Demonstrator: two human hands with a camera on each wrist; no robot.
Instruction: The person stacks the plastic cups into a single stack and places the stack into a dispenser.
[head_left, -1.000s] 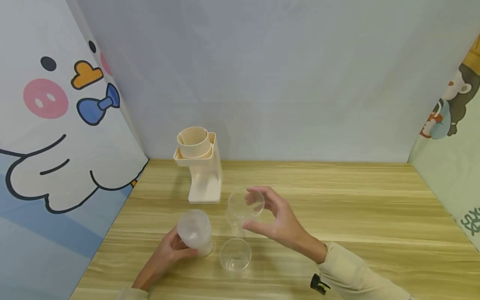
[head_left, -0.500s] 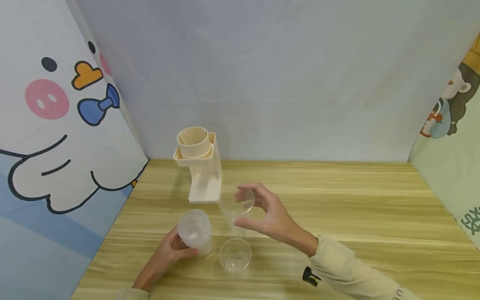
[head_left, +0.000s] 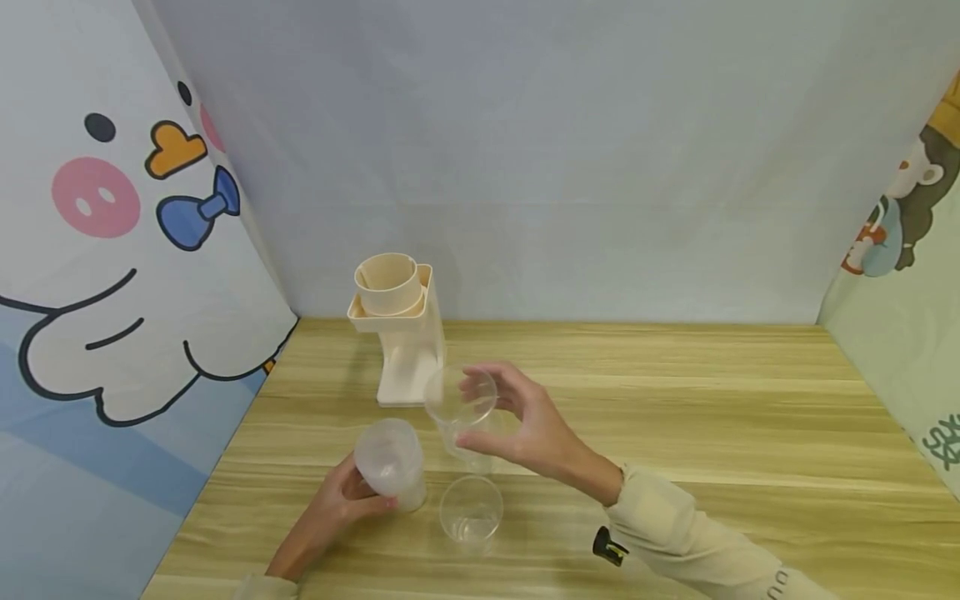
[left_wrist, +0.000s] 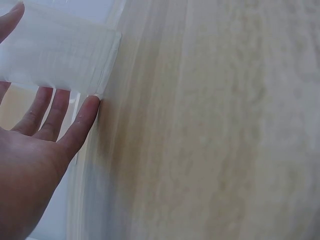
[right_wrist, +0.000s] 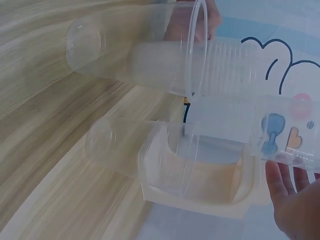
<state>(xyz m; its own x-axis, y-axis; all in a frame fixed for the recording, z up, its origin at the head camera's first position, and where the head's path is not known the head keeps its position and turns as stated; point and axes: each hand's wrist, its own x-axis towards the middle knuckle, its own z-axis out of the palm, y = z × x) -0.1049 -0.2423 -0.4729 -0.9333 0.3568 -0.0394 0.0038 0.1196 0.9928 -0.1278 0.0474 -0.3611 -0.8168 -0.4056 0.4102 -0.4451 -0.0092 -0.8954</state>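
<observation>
In the head view my left hand (head_left: 330, 508) grips a stack of frosted clear plastic cups (head_left: 390, 458) standing on the table at left front. The left wrist view shows its fingers along the side of the stack (left_wrist: 55, 55). My right hand (head_left: 517, 425) holds a single clear plastic cup (head_left: 445, 408) above the table, thumb on the near side and fingers on the far side. Close below it stands one clear cup (right_wrist: 140, 152), mostly hidden from the head camera. Another empty clear cup (head_left: 471, 510) stands nearer me, right of the stack.
Behind the cups is a cream plastic stand (head_left: 408, 367) with a round open holder (head_left: 386, 287) on top. The wood-grain table (head_left: 675, 400) reaches to a pale backdrop (head_left: 562, 167). Cartoon-printed panels (head_left: 150, 333) border the left and right sides.
My right hand has moved left and slightly away from me with its cup, now partly in front of the stand's base. My left hand and the stack have stayed put.
</observation>
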